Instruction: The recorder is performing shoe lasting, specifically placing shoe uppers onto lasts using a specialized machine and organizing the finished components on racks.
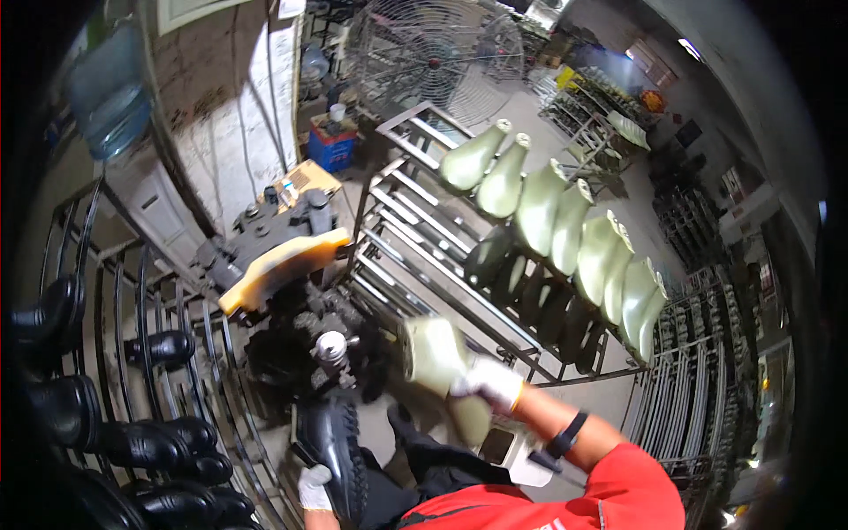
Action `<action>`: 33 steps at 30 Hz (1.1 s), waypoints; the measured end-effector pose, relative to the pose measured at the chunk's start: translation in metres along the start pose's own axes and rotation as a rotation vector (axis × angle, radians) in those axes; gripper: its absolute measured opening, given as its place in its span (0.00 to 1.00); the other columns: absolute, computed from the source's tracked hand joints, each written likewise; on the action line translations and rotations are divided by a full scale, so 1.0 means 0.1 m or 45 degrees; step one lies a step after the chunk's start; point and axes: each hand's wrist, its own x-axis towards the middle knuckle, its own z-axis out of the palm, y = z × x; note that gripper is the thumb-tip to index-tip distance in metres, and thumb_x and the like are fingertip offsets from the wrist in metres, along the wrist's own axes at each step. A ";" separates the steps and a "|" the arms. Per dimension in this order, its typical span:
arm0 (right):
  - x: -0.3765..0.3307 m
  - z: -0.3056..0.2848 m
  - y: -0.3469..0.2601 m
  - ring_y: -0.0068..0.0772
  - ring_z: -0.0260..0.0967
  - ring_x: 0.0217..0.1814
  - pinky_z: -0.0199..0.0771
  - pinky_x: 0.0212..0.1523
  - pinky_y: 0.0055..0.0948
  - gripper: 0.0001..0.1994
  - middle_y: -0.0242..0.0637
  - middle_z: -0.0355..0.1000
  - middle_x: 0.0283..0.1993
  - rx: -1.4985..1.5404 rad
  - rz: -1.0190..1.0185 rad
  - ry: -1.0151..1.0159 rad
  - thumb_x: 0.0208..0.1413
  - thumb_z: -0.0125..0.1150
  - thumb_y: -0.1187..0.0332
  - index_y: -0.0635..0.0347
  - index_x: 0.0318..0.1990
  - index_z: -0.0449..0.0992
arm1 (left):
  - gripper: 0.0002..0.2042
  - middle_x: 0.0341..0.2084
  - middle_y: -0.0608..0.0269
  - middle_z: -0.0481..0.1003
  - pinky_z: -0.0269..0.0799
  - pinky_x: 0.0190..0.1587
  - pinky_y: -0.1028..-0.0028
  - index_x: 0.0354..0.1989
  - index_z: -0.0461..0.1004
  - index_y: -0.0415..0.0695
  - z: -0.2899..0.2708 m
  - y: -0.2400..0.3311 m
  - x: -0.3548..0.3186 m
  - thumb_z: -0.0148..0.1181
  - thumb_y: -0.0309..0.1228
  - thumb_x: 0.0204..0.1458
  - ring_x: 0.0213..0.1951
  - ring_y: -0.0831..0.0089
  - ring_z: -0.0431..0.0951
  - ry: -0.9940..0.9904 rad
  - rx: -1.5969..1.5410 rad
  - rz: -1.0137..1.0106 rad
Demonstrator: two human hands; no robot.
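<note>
My left hand (315,488), in a white glove, grips a black boot (329,446) with a thick lugged sole. The boot stands at the lower middle, its sole side turned right, below a dark machine (305,340) with a silver metal fitting (330,346) on top. In my gloved right hand (493,386) is a pale green shoe last (433,353), slightly blurred, held right of the machine. Another pale green part (469,419) shows below that hand; I cannot tell whether it belongs to the same last. The right fingers are partly hidden.
A metal rack (442,247) carries several pale green lasts (539,208), with dark ones beneath. Black boots (71,411) fill the left rack. A yellow-orange guard (287,265) crosses the machine's back. Farther off stand a large fan (433,64), a blue box (331,148) and a water bottle (110,110).
</note>
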 end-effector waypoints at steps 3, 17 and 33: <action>-0.17 -0.77 1.50 0.42 0.80 0.54 0.78 0.61 0.45 0.28 0.42 0.81 0.53 0.514 0.395 0.218 0.51 0.70 0.70 0.64 0.62 0.78 | 0.37 0.54 0.37 0.80 0.85 0.53 0.47 0.69 0.67 0.31 1.16 -0.03 0.00 0.62 0.16 0.44 0.49 0.42 0.85 -0.189 0.180 -0.214; -0.13 -3.77 3.11 0.50 0.78 0.54 0.79 0.62 0.40 0.19 0.47 0.78 0.54 1.785 -0.407 0.770 0.57 0.60 0.73 0.63 0.56 0.77 | 0.40 0.54 0.38 0.80 0.86 0.51 0.51 0.69 0.66 0.30 3.17 -0.89 0.34 0.63 0.15 0.38 0.48 0.44 0.85 -0.014 0.519 -0.447; -0.12 -1.64 1.98 0.39 0.76 0.55 0.77 0.54 0.30 0.26 0.41 0.75 0.54 0.854 -0.326 -0.298 0.62 0.65 0.71 0.45 0.67 0.68 | 0.30 0.55 0.52 0.80 0.77 0.62 0.61 0.66 0.73 0.35 3.90 -1.25 0.23 0.66 0.21 0.50 0.54 0.58 0.81 -0.114 0.368 -0.168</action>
